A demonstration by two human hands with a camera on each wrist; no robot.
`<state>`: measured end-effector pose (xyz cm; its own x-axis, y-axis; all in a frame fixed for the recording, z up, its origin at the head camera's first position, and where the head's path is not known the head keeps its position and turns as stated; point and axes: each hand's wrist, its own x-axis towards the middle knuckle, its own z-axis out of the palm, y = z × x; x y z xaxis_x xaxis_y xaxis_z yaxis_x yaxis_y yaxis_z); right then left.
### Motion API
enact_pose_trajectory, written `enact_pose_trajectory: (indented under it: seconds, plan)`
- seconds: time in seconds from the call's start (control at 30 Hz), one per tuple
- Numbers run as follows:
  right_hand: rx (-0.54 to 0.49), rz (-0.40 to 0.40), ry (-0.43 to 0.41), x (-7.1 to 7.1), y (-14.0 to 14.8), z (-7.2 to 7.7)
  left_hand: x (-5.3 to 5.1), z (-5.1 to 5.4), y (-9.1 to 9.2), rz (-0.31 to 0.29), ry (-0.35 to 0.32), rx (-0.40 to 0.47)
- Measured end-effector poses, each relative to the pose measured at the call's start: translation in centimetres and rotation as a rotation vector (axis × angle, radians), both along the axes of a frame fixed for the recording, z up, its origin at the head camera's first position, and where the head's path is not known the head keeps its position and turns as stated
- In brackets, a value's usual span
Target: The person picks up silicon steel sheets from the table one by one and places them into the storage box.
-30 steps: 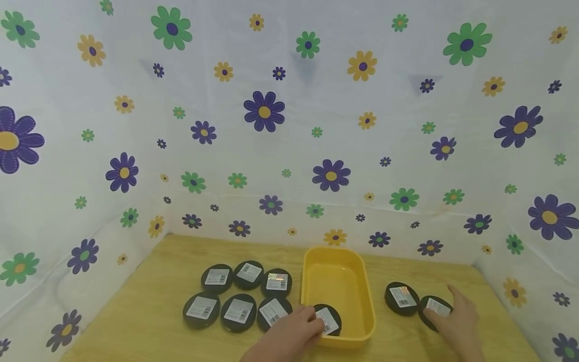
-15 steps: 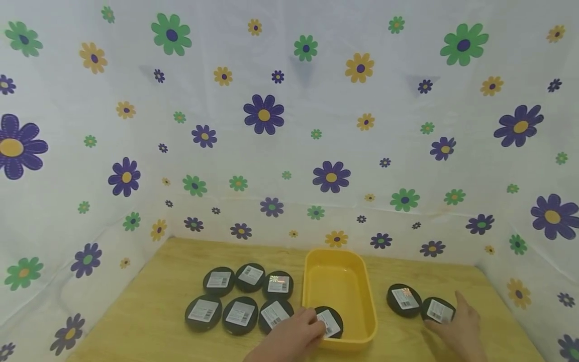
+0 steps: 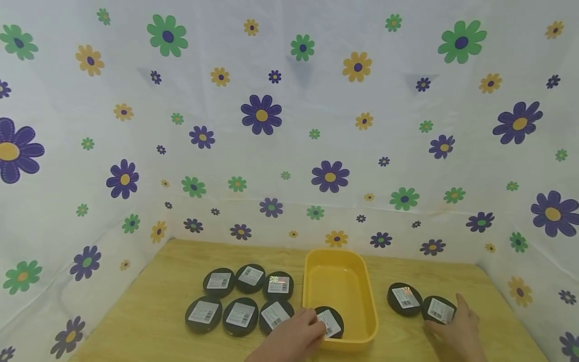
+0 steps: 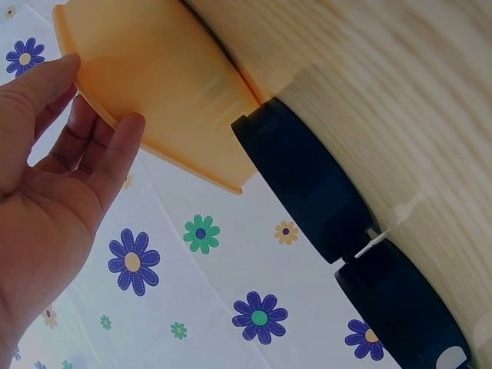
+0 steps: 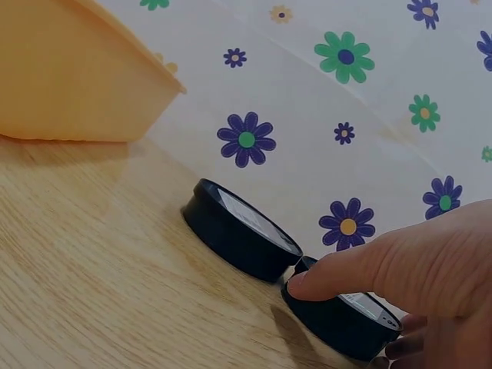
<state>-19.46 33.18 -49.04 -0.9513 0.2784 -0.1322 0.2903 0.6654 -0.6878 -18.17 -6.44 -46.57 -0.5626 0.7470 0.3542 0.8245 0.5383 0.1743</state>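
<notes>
My left hand (image 3: pixel 289 336) bends over the front left rim of a yellow tray (image 3: pixel 373 301). In the left wrist view its thumb touches the rim of the tray (image 4: pixel 177 84), while other fingertips are partly hidden behind that rim. A black round container (image 3: pixel 332 324) with a white barcode label lies inside, close to those fingers. On the right, my right hand (image 3: pixel 459 327) pinches another black round container (image 3: pixel 436 310) lying on the table. The right wrist view shows the thumb (image 5: pixel 323 278) against its near side, other fingers curling round the far side.
A matching black round container (image 3: pixel 404 299) lies beside the right-hand one. Left of the tray, several more form two rows, such as a front-row container (image 3: pixel 203 314). The wooden table (image 3: pixel 149 306) meets a flower-printed white cloth (image 3: pixel 289 151) at the back and sides.
My right thumb has slid off the label to the container's near edge, and that container has turned slightly. My left hand and the tray keep their places, with a small view shift.
</notes>
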Motion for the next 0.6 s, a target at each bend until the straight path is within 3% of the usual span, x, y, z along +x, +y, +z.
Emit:
enact_pose_trajectory:
  seconds: [0.33, 0.6]
  plan:
    - [0.038, 0.019, 0.007, -0.36, -0.01, -0.51, 0.19, 0.52, 0.06, 0.024, -0.061, -0.024]
    - [0.061, -0.014, 0.029, -0.28, -0.46, -0.71, 0.26, 0.66, 0.03, 0.045, -0.102, -0.049]
